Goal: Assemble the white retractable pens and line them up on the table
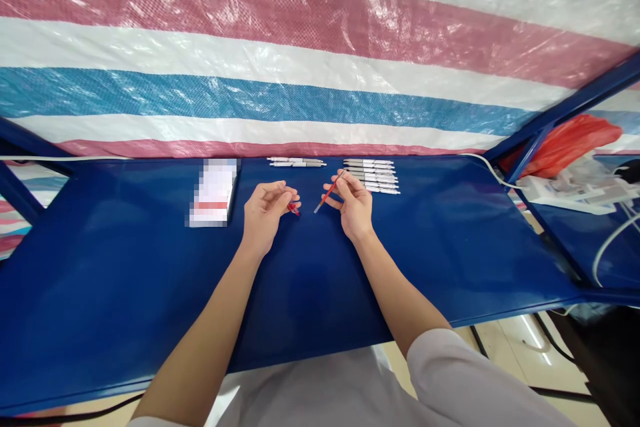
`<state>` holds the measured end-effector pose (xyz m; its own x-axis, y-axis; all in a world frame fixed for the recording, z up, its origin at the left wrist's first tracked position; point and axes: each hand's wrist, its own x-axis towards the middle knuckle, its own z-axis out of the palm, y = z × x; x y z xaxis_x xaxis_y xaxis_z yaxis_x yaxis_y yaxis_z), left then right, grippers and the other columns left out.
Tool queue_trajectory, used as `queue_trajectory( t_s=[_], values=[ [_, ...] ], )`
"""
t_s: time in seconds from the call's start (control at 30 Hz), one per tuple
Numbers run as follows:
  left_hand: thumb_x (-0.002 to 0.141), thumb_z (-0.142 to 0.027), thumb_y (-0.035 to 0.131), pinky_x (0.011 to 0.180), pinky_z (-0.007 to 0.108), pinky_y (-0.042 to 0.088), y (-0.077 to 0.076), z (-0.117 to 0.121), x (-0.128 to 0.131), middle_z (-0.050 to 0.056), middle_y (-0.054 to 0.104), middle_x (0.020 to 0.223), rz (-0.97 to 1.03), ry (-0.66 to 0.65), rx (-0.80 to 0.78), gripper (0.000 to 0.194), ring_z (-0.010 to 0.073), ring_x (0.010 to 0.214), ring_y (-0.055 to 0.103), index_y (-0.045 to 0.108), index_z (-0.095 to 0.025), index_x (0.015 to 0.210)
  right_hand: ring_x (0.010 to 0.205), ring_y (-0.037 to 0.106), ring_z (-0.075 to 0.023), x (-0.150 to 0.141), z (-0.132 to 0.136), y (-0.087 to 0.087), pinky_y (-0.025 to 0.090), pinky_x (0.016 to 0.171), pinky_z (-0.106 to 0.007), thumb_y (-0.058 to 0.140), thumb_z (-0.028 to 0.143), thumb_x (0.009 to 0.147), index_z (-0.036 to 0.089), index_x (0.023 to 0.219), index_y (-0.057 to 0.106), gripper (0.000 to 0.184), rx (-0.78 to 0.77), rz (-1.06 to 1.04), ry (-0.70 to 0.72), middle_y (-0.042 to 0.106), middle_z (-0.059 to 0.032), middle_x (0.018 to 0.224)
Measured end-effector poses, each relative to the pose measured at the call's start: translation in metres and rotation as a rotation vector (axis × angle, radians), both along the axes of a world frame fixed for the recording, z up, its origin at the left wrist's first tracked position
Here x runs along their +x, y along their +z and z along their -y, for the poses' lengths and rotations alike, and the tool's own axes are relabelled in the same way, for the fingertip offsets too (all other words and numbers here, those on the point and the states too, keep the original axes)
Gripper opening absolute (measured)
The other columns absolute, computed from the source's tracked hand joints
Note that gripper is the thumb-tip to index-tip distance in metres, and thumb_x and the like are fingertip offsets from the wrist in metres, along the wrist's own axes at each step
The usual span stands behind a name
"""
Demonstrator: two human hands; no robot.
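My right hand (pixel 354 201) pinches a thin red pen refill (pixel 328 194), its metal tip pointing down and left toward the other hand. My left hand (pixel 267 210) holds a small red piece (pixel 294 209) between its fingertips, a short gap from the refill's tip. Both hands hover over the blue table (pixel 125 267). Just behind my right hand lies a row of several white pens (pixel 373 176). Two more white pens (pixel 296 161) lie at the table's far edge between the hands.
A small white box with a red stripe (pixel 214 200) lies left of my left hand. A striped tarp (pixel 300 47) hangs behind the table. At the right are a white power strip with cables (pixel 575 190) and a red bag (pixel 567 140).
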<state>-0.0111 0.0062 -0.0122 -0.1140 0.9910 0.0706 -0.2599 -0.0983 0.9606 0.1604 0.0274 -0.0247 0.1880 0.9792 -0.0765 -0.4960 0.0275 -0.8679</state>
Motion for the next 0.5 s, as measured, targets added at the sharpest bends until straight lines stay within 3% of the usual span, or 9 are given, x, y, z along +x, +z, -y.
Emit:
queue_trajectory(
  t_s=[0.5],
  values=[
    [0.074,-0.043,0.077,0.070,0.034,0.060,-0.001,0.003,-0.002,0.006,0.072,0.092,-0.220,-0.066,-0.041,0.040,0.0191,0.075,0.070,0.073,-0.019,0.106,0.077,0.071,-0.0141,-0.008,0.010,0.014,0.063,0.060,-0.026,0.080,0.038,0.068,0.022,0.087,0.068,0.028,0.054,0.162,-0.053,0.070,-0.0007,0.097]
  ],
)
